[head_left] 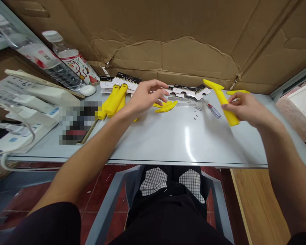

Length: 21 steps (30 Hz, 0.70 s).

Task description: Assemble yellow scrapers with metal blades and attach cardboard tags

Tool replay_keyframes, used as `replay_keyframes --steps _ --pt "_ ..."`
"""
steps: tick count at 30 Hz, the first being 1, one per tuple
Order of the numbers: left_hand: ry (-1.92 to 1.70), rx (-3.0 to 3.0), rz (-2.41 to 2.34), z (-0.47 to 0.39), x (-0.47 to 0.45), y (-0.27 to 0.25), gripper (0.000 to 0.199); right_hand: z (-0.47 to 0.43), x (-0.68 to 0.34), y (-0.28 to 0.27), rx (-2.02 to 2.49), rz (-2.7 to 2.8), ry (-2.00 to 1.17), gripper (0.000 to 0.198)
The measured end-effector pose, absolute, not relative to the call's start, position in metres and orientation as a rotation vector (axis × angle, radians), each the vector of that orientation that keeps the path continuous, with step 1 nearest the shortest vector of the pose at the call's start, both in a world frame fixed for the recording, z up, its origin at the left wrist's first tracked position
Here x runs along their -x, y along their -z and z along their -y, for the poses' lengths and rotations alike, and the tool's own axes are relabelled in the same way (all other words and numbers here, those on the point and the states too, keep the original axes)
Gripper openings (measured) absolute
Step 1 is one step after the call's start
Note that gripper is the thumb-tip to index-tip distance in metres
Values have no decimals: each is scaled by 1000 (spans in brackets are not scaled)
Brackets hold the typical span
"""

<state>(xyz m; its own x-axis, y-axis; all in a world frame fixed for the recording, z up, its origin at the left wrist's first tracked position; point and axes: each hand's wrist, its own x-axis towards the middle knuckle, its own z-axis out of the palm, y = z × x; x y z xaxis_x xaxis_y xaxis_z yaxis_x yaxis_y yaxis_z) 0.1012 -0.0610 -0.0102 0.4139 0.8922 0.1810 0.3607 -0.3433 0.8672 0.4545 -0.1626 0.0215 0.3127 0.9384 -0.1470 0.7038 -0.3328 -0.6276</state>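
Note:
In my right hand [244, 107], on the right side of the table, is a yellow plastic handle [228, 110], raised and tilted with its narrower forked end up to the left. My left hand [149, 95] hovers over the back middle of the table, fingers apart and slightly curled, with nothing visible in it. Just beyond its fingertips lie flat yellow plastic pieces [166, 107]. Several yellow handles [114, 102] are grouped left of that hand. A screwdriver with a clear handle [214, 110] lies between my hands, near small metal screws [198, 108].
Black-and-white packaging cards [184, 90] line the back, before a cardboard wall [183, 61]. Another yellow piece [238, 92] lies behind my right hand. At left are plastic bottles [75, 63], a pixelated phone-like object [87, 134], white boxes [37, 98] and cables [31, 131].

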Motion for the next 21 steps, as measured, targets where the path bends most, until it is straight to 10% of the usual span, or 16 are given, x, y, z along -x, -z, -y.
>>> replay_keyframes --steps 7,17,21 --pt "-492 -1607 -934 68 -121 43 61 194 -344 31 1746 1952 -818 36" --pt "-393 -2411 -1115 66 -114 47 25 177 -342 28 1697 2268 -714 32" --pt "-497 -2525 -1258 56 -107 45 31 120 -391 5 1859 2145 -210 23"
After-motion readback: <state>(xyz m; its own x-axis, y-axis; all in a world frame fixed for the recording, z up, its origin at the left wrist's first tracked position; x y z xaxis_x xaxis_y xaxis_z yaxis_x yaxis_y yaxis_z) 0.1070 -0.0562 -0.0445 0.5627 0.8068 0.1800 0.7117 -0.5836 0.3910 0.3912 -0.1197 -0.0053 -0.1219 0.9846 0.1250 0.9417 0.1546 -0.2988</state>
